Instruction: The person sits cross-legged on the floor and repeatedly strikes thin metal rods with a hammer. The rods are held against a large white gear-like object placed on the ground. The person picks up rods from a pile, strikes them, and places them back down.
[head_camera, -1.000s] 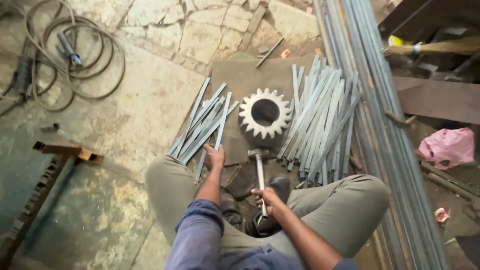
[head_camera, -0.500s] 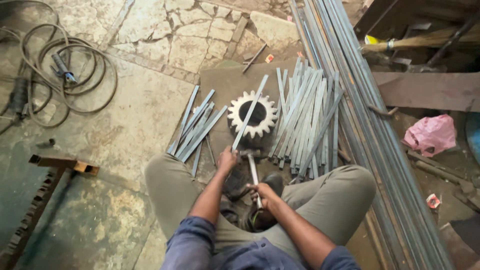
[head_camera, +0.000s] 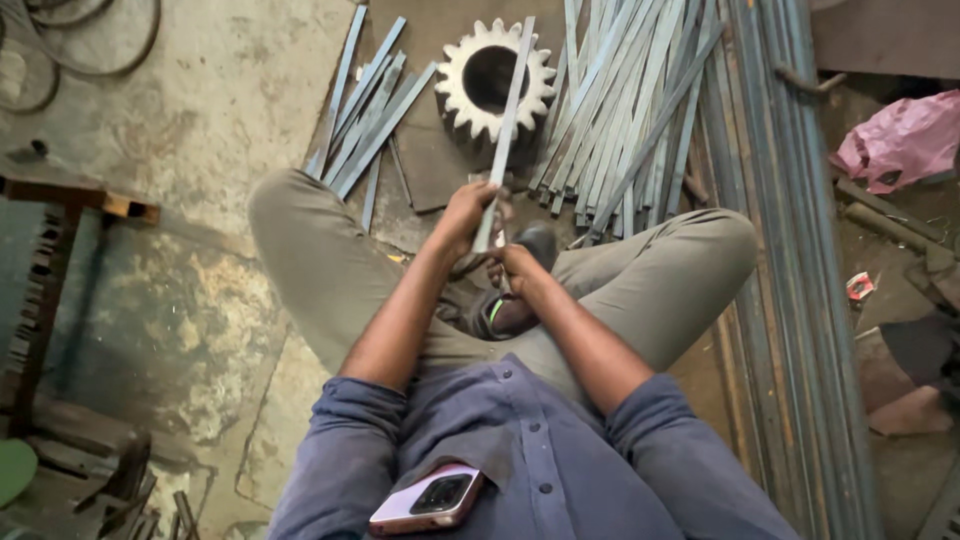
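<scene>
Steel strip (head_camera: 508, 120) — gripped in left hand (head_camera: 462, 215) — lies across gear (head_camera: 480, 85).

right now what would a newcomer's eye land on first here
The big toothed gear wheel near the top centre stands out, with a flat metal strip laid across it and gripped at its near end by the left hand. Loose strips lie in a left pile and a right pile; a pink bag sits far right.
</scene>
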